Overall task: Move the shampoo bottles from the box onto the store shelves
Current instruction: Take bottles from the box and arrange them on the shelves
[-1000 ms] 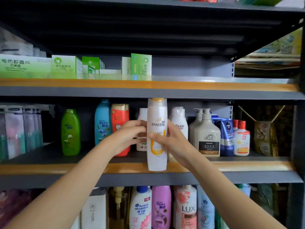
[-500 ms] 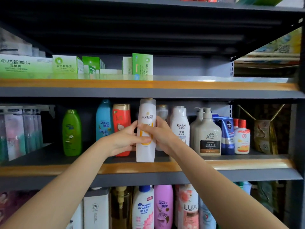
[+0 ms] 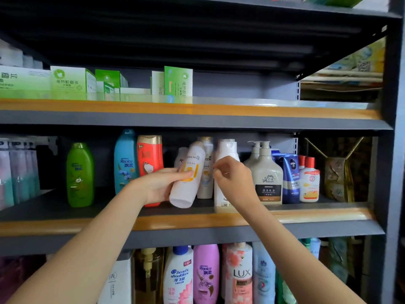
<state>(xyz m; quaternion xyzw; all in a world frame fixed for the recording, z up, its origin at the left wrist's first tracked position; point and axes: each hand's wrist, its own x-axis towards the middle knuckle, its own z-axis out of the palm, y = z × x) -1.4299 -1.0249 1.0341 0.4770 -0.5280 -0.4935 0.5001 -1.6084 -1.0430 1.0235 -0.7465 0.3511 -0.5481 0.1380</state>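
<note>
My left hand (image 3: 161, 185) grips a white Pantene shampoo bottle (image 3: 188, 178) with an orange label, tilted with its top leaning right and back, its base just above the middle shelf (image 3: 306, 213). My right hand (image 3: 235, 178) hovers right of it with fingers loosely curled, holding nothing, in front of a white bottle (image 3: 226, 150). Behind the tilted bottle stands a second Pantene bottle (image 3: 207, 170). The box is out of view.
On the middle shelf stand a green bottle (image 3: 80, 174), a blue Rejoice bottle (image 3: 126, 161), a red bottle (image 3: 150, 154), pump bottles (image 3: 266, 174), Nivea tubes (image 3: 290, 176) and a small white bottle (image 3: 309, 183). Green cartons (image 3: 70, 81) fill the upper shelf; more shampoo bottles (image 3: 206, 273) fill the lower one.
The Pantene bottle has moved back and left into the row and now tilts. My right hand has let go of it and drawn off to the right.
</note>
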